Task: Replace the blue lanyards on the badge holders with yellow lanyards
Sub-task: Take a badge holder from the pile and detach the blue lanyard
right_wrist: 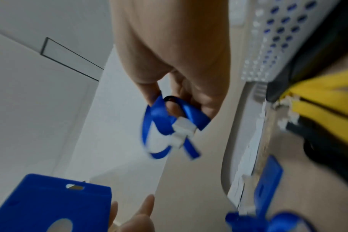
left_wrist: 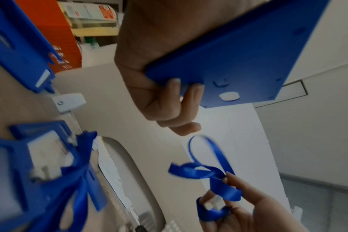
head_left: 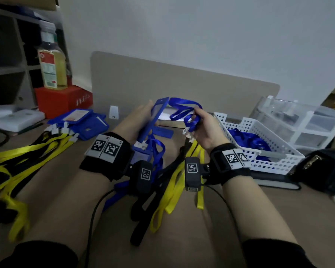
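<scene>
at the far left of the head view, yellow lanyards [head_left: 17,157] with black ones lie fanned over the desk [head_left: 230,219]. above them, upper left, an oil bottle [head_left: 51,66] stands on a red box [head_left: 63,100], and just right of that box a pile of blue holders [head_left: 79,122] rests on the desk, white clips pointing toward the yellow straps.

at centre, the left hand [head_left: 138,120] holds a blue holder [head_left: 153,118] up off the desk, nearly on edge; the left wrist view shows its fingers [left_wrist: 169,97] curled round the holder's lower edge, thumb on the other side. the holder's slot is empty in the right wrist view.

below centre, another holder with a blue strap [head_left: 157,151] lies on the desk, beside more yellow and black lanyards [head_left: 174,186].

right of centre, the right hand [head_left: 203,130] is raised, pinching a bunched blue lanyard [head_left: 184,111] and its white clip [right_wrist: 184,128] between thumb and fingers, apart from the held holder.

at right, a white perforated basket [head_left: 275,163] holds more blue lanyards. behind it sits a clear drawer unit [head_left: 306,122], and a black bag [head_left: 321,169] lies at the far right.
</scene>
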Motion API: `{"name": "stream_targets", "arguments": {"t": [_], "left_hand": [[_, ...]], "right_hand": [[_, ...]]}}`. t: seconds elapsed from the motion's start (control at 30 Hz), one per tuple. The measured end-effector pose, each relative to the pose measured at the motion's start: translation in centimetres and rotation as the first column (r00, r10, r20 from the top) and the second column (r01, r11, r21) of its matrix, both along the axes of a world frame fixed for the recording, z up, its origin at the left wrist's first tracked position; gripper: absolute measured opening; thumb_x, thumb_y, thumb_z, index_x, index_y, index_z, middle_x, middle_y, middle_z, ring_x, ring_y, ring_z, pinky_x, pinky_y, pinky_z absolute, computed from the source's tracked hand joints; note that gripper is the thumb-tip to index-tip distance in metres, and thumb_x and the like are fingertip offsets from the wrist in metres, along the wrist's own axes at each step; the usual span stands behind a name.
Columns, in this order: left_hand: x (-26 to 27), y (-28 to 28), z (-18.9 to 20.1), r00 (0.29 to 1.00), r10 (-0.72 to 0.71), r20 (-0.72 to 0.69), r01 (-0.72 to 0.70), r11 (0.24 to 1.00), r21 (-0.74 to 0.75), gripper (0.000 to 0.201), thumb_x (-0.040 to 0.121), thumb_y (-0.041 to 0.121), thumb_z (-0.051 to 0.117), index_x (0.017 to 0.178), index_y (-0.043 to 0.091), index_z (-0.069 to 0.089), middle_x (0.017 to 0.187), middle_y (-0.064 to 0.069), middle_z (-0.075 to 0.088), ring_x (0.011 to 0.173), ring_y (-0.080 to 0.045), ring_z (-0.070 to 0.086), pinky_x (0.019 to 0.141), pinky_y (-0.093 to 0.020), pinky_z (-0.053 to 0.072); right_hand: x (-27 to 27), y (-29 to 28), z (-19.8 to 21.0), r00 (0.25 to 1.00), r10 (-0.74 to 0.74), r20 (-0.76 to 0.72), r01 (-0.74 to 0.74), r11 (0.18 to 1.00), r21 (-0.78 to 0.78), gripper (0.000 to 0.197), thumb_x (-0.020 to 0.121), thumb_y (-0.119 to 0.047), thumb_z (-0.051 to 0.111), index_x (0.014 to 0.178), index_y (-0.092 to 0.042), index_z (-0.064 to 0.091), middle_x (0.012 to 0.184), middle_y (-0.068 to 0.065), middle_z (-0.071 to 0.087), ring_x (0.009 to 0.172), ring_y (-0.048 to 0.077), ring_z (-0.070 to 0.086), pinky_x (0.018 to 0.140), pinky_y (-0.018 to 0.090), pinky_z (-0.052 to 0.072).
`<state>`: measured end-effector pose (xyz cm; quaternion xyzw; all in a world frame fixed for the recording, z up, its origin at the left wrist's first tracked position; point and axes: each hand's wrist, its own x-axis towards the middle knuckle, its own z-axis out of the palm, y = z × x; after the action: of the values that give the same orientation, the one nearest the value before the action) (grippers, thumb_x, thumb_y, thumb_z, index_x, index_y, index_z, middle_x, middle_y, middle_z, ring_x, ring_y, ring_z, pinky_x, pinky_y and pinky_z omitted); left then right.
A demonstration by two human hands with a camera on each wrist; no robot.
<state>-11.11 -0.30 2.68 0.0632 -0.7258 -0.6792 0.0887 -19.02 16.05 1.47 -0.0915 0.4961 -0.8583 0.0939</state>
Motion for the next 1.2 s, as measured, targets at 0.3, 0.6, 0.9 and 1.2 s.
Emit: {"name": "stream_targets", "arguments": {"t": [0.3,0.6,0.9,1.2], "left_hand": [[-2.5,6.8,-0.3,0.997,-0.068,0.039,0.075,0.968,-0.239,0.064,0.098,0.060,0.020,0.104,0.012,0.062,0.095,-0.024,0.066,0.085,-0.036,0.065,0.079,-0.038,0.051],[-3.2,6.7,-0.5,0.977,-0.047,0.208,0.051,0.999,-0.013,0.060,0.093,0.059,0.024,0.085,0.009,0.056,0.060,-0.005,0.050,0.028,-0.012,0.037,0.033,-0.012,0.027],[-3.5,6.3,-0.9,0.982,0.001,0.189,0.052,0.961,-0.273,0.032,0.092,0.043,0.048,0.088,0.012,0.055,0.101,-0.013,0.058,0.077,-0.023,0.055,0.052,-0.024,0.037],[-3.6,4.9,-1.4,0.988,-0.051,0.147,0.086,0.967,-0.241,0.025,0.097,0.028,0.051,0.079,0.012,0.054,0.085,-0.009,0.060,0.068,-0.022,0.058,0.062,-0.027,0.046]], "right_hand": [[-3.7,10.2,2.3,0.743,-0.614,-0.264,0.668,0.698,0.257,0.023,0.094,-0.013,0.052,0.071,-0.010,0.054,0.060,0.008,0.053,0.044,0.014,0.050,0.041,0.020,0.037],[-6.8,14.6,1.0,0.913,-0.391,-0.117,0.283,0.401,0.871,0.043,0.082,-0.013,0.067,0.120,-0.001,0.050,0.110,0.021,0.062,0.092,0.030,0.063,0.082,0.041,0.054],[-4.2,13.1,3.5,0.938,-0.259,-0.230,0.242,0.016,0.970,0.013,0.093,-0.008,0.046,0.093,0.002,0.054,0.087,0.016,0.067,0.079,0.029,0.068,0.076,0.040,0.058],[-4.0,8.5,2.8,0.848,-0.016,-0.530,0.516,0.252,0.818,0.018,0.089,-0.014,0.055,0.079,-0.013,0.069,0.080,0.005,0.068,0.063,0.010,0.052,0.060,0.022,0.042]]}}
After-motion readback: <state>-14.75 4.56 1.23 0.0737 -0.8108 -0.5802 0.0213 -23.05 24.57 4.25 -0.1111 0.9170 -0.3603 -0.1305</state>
